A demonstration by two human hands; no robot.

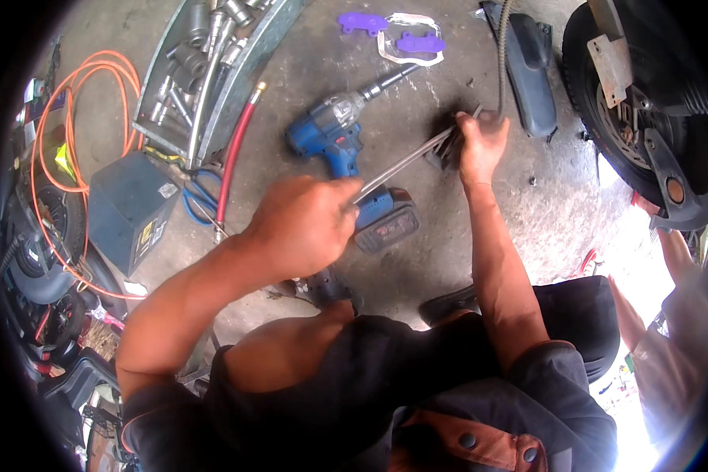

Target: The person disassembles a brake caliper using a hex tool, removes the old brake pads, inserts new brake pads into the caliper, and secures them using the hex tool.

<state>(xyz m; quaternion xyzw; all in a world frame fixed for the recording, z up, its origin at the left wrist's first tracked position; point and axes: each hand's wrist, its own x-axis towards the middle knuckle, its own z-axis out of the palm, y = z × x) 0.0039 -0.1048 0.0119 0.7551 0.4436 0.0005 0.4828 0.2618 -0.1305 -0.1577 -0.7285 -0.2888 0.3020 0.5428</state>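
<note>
Blue-and-black cordless impact wrench [334, 122] lies beneath your slanting silver metal rod [407, 161]. Your left hand [305, 224] grips the rod; your right hand [481, 145] curls at its far end, hold unclear. Left of wrench: red hose [234, 149], grey metal socket tray [249, 72].

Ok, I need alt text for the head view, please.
A person's left hand grips a thin metal rod, the right hand at a dark part near its far end. Underneath, a blue cordless power tool lies on the floor; upper left, a tray of sockets.
</note>
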